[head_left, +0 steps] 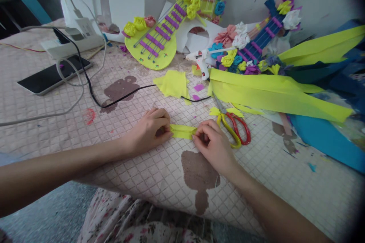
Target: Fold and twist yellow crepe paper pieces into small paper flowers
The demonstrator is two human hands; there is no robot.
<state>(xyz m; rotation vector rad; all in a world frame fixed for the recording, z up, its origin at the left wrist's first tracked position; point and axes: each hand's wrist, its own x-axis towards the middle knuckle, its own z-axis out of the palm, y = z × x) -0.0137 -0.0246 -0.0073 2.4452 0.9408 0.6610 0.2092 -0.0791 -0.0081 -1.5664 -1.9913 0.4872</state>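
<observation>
Between my two hands a short strip of yellow crepe paper [183,131] is stretched flat, with a lengthwise fold line showing along it. My left hand [154,127] pinches its left end between thumb and fingers. The right end is pinched by my right hand [213,142]. Just beyond my right hand lie scissors [235,131] with one red and one yellow handle. A small stack of yellow paper pieces [172,84] rests on the table farther back, above the strip.
A white glue gun [201,60] lies behind, its black cord crossing the table. Long yellow paper strips [273,89] and blue paper [325,138] spread right. Decorated paper guitars [155,47] lean at the back. A phone [54,76] and power strip [75,41] sit left.
</observation>
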